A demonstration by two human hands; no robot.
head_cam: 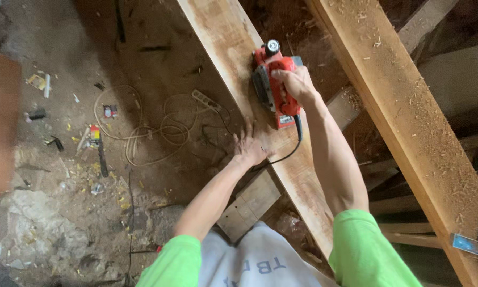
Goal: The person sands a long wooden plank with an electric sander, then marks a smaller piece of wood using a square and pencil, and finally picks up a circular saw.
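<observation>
The red electric planer (pixel 275 85) sat on the plank (pixel 233 48); I had my right hand (pixel 297 84) clamped on its handle, left hand (pixel 249 148), fingers apart, flat near the plank's left edge.

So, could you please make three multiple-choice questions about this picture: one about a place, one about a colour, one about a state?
1. Where does the left hand rest?
A. On the left edge of the plank, behind the planer
B. On the floor
C. On the extension cord

2. What colour is the power planer?
A. Blue
B. Red
C. Yellow

3. How is the right hand set?
A. Open, hovering in the air
B. Flat on the floor
C. Closed around the planer's handle

Answers:
1 A: the spread fingers lie on the plank's edge, nearer the person than the tool.
2 B: its body is red, with a black knob in front.
3 C: the hand wraps the top handle while the tool sits on the plank.
</observation>
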